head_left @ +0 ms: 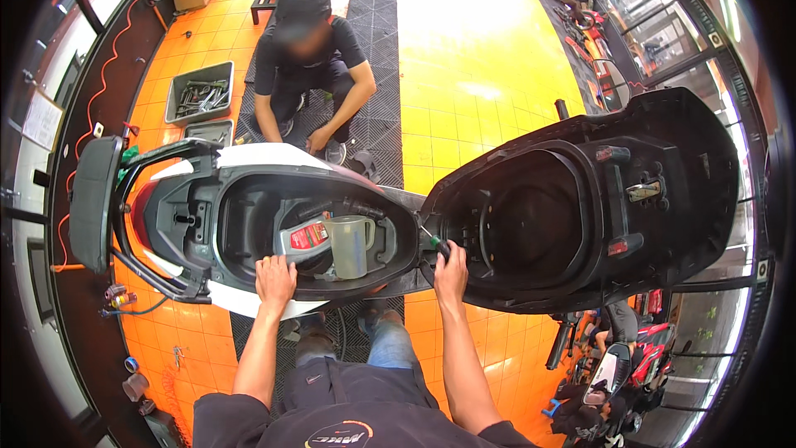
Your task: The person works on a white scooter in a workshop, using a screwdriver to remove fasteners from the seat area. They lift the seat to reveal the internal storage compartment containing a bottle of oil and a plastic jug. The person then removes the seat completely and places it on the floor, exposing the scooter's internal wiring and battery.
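So the scooter (203,290) here has its dark seat (696,199) flipped open, lying out toward 3 o'clock with the underside showing (12 being straight ahead of the wearer). The right hand (450,272) has its grip closed around a screwdriver (439,244) with a dark and green handle, and that screwdriver sits right by the seat hinge, at about 3 o'clock from the storage bin (249,207). Its shaft points up toward 10 or 11 o'clock; too small to tell if the tip is actually on a screw. The left hand (275,280) is at the bin's 7 o'clock, fingers over the near edge, but I can't tell if that grip is really clamped or just resting. Inside the bin there's a see-through plastic jug (350,250) standing toward 4 o'clock, handle out to its 1 o'clock, and just beside it at its 9 o'clock a grey bottle (292,241) with a red label. Over at 12 o'clock a co-worker in a dark cap (302,0) crouches across the scooter, and a grey tub (171,104) full of metal tools sits on the orange tiled floor (448,129) around 11.
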The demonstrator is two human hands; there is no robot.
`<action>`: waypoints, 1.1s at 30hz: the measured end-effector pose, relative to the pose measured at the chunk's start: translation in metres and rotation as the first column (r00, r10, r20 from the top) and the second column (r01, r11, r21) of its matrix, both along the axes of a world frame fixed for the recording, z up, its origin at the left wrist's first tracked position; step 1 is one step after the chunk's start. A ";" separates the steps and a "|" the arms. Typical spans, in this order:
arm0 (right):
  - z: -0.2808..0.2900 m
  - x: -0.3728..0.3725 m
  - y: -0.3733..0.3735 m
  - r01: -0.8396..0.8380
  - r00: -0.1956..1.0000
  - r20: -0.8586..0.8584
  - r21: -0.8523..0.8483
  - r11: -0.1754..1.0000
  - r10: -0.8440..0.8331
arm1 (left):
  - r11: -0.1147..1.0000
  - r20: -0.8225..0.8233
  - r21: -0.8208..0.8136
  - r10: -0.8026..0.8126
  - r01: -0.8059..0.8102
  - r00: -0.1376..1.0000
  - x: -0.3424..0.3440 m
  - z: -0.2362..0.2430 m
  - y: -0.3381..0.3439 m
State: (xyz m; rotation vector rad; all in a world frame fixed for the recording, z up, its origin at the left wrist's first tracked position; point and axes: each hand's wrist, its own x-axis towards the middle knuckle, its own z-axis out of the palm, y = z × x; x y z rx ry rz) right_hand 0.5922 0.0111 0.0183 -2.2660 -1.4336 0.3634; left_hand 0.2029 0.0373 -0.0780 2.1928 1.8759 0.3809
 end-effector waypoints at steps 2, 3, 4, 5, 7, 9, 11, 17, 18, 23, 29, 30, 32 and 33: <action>-0.025 0.018 0.021 0.067 0.998 0.014 -0.051 0.996 -0.066 | 0.994 -0.093 -0.101 0.030 -0.039 0.995 0.011 0.001 0.003; -0.037 0.025 0.027 0.102 0.995 0.015 -0.061 0.993 -0.102 | 0.993 -0.099 -0.082 0.076 -0.084 0.992 0.017 0.006 0.006; -0.049 0.028 0.033 0.088 0.996 -0.013 -0.054 0.995 -0.088 | 0.975 -0.156 -0.138 0.154 -0.176 0.976 0.016 0.003 0.006; -0.056 0.030 0.040 0.085 0.995 -0.039 -0.055 0.995 -0.087 | 0.983 -0.141 -0.090 0.148 -0.162 0.979 0.016 0.002 0.008; -0.069 0.033 0.039 0.098 0.991 -0.078 -0.088 0.991 -0.105 | 0.975 -0.194 -0.116 0.163 -0.188 0.967 0.017 0.001 0.005; -0.079 0.037 0.041 0.090 0.993 -0.066 -0.088 0.992 -0.096 | 0.971 -0.218 -0.138 0.161 -0.193 0.963 0.016 0.003 0.006; -0.082 0.040 0.044 0.075 0.996 -0.049 -0.085 0.994 -0.079 | 0.964 -0.244 -0.151 0.177 -0.218 0.953 0.020 0.002 0.006; -0.079 0.055 0.049 0.092 0.987 -0.117 -0.121 0.988 -0.106 | 0.956 -0.298 -0.158 0.192 -0.246 0.935 0.024 -0.001 0.009; -0.079 0.056 0.049 0.093 0.985 -0.131 -0.122 0.988 -0.109 | 0.957 -0.289 -0.149 0.197 -0.247 0.937 0.025 -0.001 0.009; -0.081 0.063 0.048 0.096 0.984 -0.143 -0.108 0.990 -0.111 | 0.953 -0.300 -0.153 0.207 -0.261 0.931 0.027 -0.001 0.011; -0.080 0.062 0.049 0.083 0.982 -0.162 -0.086 0.993 -0.096 | 0.954 -0.304 -0.142 0.212 -0.264 0.929 0.024 -0.004 0.008; -0.080 0.061 0.050 0.079 0.982 -0.166 -0.094 0.992 -0.094 | 0.955 -0.308 -0.143 0.209 -0.262 0.928 0.023 -0.005 0.007; -0.079 0.061 0.049 0.078 0.984 -0.154 -0.102 0.992 -0.093 | 0.952 -0.301 -0.151 0.212 -0.266 0.930 0.025 -0.002 0.009; -0.078 0.061 0.050 0.077 0.985 -0.147 -0.106 0.991 -0.092 | 0.951 -0.298 -0.156 0.214 -0.269 0.930 0.026 0.000 0.009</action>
